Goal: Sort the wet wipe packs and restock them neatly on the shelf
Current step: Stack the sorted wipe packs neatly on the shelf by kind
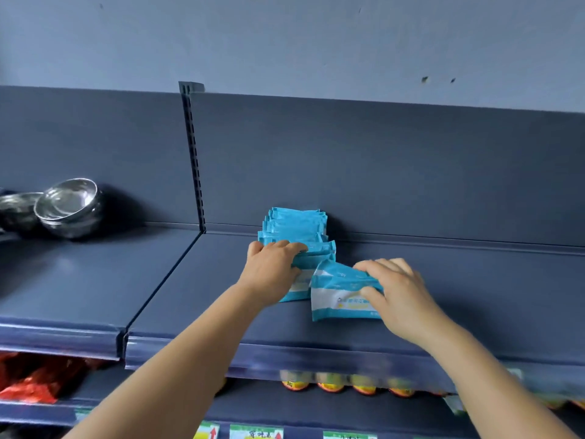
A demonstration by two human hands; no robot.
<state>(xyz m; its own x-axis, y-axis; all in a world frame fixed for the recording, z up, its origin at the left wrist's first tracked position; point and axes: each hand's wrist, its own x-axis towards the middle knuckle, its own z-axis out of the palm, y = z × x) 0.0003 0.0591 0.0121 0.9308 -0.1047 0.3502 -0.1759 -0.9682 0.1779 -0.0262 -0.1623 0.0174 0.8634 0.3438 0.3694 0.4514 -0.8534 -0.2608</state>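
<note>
Head view: our right hand (395,296) pinches a loose pack (342,293), long axis left-right, just right of the row (294,236) our left hand (272,264) seemingly grips.

Row of wet wipe packs (296,228) stands on shelf (443,296), back end against rear panel (380,160), running toward front; left hand (272,267) on near end of row; single pack (340,293) just right of row's front, touching it, held by right hand (395,293); steel bowls (68,207) on neighbouring shelf section far left, beyond upright (193,160); jars (348,383) on shelf below.
</note>
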